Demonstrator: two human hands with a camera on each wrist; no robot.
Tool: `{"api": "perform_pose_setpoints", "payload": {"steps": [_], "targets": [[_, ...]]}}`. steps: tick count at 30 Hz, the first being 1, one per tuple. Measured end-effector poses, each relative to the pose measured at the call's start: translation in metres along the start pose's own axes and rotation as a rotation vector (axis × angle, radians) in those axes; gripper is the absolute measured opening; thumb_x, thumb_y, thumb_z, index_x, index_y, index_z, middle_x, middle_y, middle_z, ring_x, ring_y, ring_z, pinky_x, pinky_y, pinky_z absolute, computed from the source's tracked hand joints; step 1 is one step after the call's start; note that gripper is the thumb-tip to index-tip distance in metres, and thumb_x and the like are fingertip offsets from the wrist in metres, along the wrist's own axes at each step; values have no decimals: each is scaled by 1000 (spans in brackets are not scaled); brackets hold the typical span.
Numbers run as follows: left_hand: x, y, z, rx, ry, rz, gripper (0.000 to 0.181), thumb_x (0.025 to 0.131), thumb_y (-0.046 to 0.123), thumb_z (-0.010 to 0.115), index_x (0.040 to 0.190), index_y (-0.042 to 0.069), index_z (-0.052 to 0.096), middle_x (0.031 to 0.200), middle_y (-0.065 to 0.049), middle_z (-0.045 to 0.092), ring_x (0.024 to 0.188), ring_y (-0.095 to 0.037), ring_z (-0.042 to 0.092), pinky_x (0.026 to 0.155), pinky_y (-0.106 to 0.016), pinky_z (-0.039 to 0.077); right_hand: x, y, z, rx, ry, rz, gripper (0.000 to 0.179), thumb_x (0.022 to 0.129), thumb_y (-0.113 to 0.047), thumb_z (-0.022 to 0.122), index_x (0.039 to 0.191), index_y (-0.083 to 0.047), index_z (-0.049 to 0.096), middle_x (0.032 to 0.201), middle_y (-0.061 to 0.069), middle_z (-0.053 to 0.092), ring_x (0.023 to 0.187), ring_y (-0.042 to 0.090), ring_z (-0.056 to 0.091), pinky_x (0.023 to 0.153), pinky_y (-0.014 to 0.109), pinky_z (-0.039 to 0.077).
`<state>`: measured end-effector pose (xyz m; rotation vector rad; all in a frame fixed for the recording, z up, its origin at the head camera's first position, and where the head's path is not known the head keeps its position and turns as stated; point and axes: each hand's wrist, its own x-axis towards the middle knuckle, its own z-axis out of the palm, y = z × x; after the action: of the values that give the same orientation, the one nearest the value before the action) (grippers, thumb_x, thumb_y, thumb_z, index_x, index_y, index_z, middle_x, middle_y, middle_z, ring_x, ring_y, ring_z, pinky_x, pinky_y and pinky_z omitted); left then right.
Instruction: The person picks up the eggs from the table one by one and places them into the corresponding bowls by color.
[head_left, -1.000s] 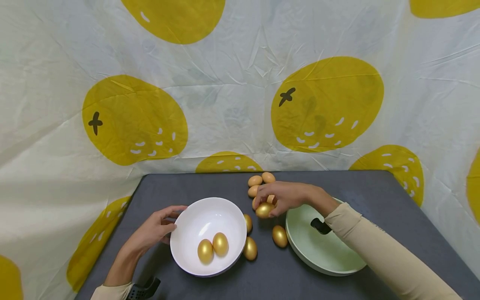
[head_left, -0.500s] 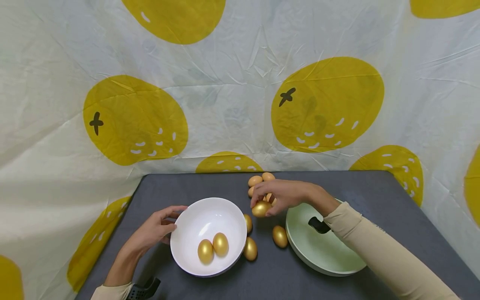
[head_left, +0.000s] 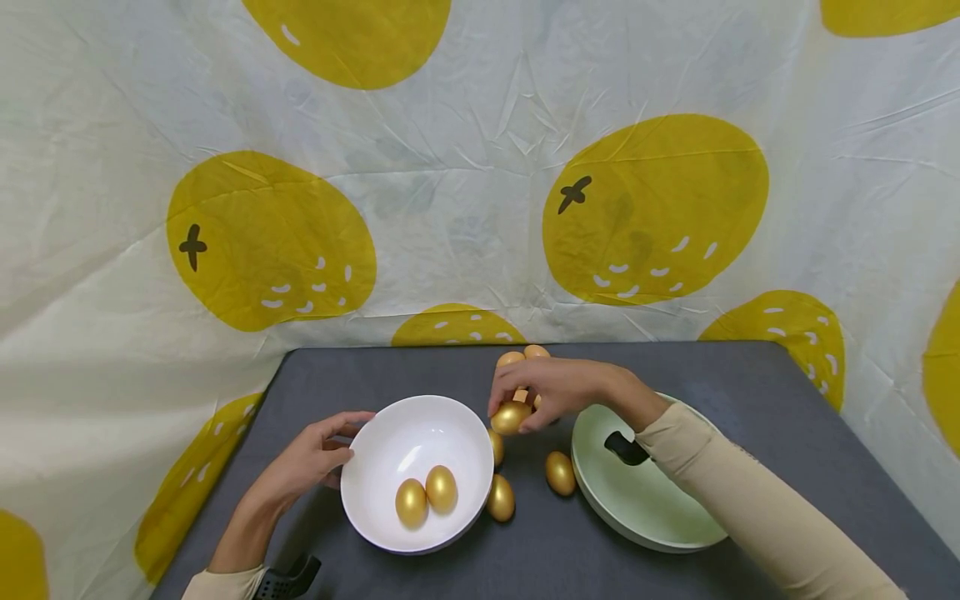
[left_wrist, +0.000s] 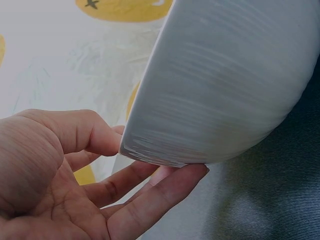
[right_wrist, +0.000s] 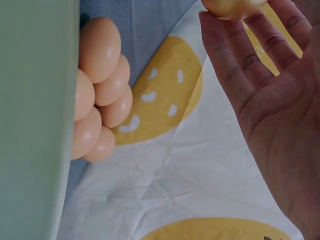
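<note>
My right hand [head_left: 562, 387] pinches a golden egg [head_left: 510, 418] between thumb and fingertips, above the table just right of the white bowl's far rim. In the right wrist view only the lower part of that egg [right_wrist: 235, 7] shows at the top edge. My left hand [head_left: 307, 457] grips the left side of the white bowl [head_left: 397, 433], thumb at the rim and fingers on the outer wall [left_wrist: 225, 90]. Two golden eggs [head_left: 441, 489] lie inside it. Against its right side rest two more golden eggs, one nearer [head_left: 501, 498] and one farther [head_left: 497, 450], partly hidden.
Another golden egg [head_left: 560, 473] lies beside the pale green bowl [head_left: 637, 500] on the right, under my right forearm. Several brown eggs [right_wrist: 100, 50] sit in a cluster toward the far table edge, partly behind my right hand. A fruit-print cloth [head_left: 465, 217] hangs behind the grey table [head_left: 360, 367].
My right hand has carried the golden egg leftward, toward the white bowl. The left hand, the white bowl and the eggs in it have stayed put.
</note>
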<state>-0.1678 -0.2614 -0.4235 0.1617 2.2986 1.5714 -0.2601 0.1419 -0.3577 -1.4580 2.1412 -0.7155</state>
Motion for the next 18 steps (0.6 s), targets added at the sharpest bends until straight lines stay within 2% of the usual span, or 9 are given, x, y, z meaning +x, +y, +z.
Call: {"api": "perform_pose_setpoints", "payload": {"steps": [18], "targets": [[1,1,0,7,9,-12,53,96,1,57,148,10,50,133,-24,55,102,-32,65,69,-50,61,19,-9,0,-21,-24,-64,37,88,-10,75,122,-24,69,120,-8,60,105,11,57,89,30,56]]}}
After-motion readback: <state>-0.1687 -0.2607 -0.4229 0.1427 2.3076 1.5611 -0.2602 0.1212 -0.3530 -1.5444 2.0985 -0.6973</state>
